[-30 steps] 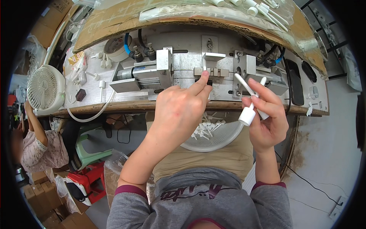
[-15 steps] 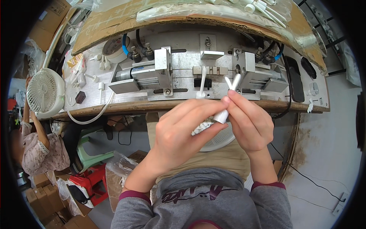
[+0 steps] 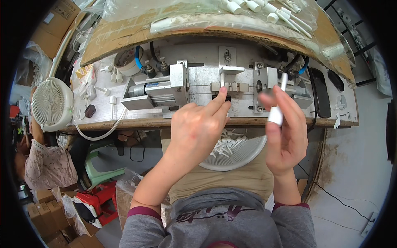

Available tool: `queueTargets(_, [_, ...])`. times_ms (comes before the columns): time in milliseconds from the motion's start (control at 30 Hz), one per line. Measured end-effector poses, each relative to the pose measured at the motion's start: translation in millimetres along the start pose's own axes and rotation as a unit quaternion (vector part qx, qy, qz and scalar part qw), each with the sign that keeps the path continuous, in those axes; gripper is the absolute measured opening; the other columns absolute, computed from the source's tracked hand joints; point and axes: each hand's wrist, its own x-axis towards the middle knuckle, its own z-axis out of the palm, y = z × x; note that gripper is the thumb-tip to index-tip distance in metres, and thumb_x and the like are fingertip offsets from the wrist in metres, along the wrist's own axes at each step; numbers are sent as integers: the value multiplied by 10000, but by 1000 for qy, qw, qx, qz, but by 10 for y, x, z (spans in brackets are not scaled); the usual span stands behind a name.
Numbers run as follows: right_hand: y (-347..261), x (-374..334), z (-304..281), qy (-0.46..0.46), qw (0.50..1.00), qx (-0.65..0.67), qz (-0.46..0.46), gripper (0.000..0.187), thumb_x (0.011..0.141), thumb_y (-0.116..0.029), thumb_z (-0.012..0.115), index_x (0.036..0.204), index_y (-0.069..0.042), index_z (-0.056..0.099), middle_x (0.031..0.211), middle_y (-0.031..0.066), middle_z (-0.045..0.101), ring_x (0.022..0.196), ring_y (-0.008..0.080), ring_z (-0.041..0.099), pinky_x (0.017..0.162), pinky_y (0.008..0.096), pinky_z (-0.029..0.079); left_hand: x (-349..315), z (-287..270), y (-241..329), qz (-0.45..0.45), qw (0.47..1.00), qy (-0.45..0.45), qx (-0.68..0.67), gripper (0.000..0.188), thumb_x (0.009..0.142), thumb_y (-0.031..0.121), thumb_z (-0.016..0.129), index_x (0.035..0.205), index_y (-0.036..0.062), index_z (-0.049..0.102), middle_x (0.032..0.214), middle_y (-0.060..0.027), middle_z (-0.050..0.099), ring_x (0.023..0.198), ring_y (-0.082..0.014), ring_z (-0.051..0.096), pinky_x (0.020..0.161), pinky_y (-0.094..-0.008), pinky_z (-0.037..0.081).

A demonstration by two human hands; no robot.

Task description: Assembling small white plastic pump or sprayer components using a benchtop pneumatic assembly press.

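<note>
My left hand (image 3: 200, 124) reaches over the metal fixture, its index fingertip on a white capped stick (image 3: 222, 77) lying across the slotted block (image 3: 240, 87). The fingers cover the lower part of that stick, and the thumb is hidden. To the right, my right hand (image 3: 287, 136) is raised in front of the right clamp, closed on another white capped stick. Its white cap (image 3: 275, 116) shows between thumb and fingers, while its thin end (image 3: 284, 82) points up and away. One of the right fingertips is smeared by motion.
Metal cylinder clamps (image 3: 159, 89) flank the block. A white basket (image 3: 248, 159) with several white sticks rests on my lap. Cardboard (image 3: 120, 41) overhangs the bench's back. At left are a white fan (image 3: 51, 103) and a tape roll (image 3: 126, 60); a black phone (image 3: 320, 93) lies right.
My hands were together in front of the bench and have parted. The left moved forward onto the stick in the fixture; the right moved right with its capped stick. The basket is more exposed.
</note>
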Motion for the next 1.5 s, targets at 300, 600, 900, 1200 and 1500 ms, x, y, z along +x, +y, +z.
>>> queueTargets(300, [-64,46,-76,-85,992,-88,-17,320,769,50,754,1050,46,601,1348,257,568,998,298,706,849,346,577,390,-302,-148,16,991,35,-127,378,765,246,842,1090,81,738,914,-67,742,621,-139,655,593,-264,520])
queueTargets(600, [21,34,278,-220,942,-235,-100,268,746,-28,657,1005,27,616,1225,197,683,581,166,608,565,279,495,1972,-230,-479,-58,994,62,68,387,816,288,780,995,-48,710,1062,-197,683,1027,-319,643,881,-401,521])
queueTargets(900, [-33,228,308,-288,908,-296,-67,246,800,-102,733,986,-19,595,1245,173,674,542,224,629,531,310,517,1840,-474,-410,-108,985,2,-133,385,796,345,784,935,-11,736,981,-231,684,945,-356,670,856,-432,532])
queueTargets(1200, [131,1176,129,-157,971,-177,-15,266,863,-269,710,974,-32,665,863,133,702,725,321,690,624,370,551,652,-669,-249,19,978,126,-163,304,774,41,797,1076,65,765,1218,-101,681,850,-139,714,698,-260,588])
queueTargets(1500, [1617,2472,207,-204,859,-461,-86,357,938,-303,561,1163,-30,608,962,162,686,952,325,658,855,441,524,-89,-182,62,15,999,27,-38,300,750,105,788,1031,29,712,1248,-126,679,689,-188,689,611,-294,539])
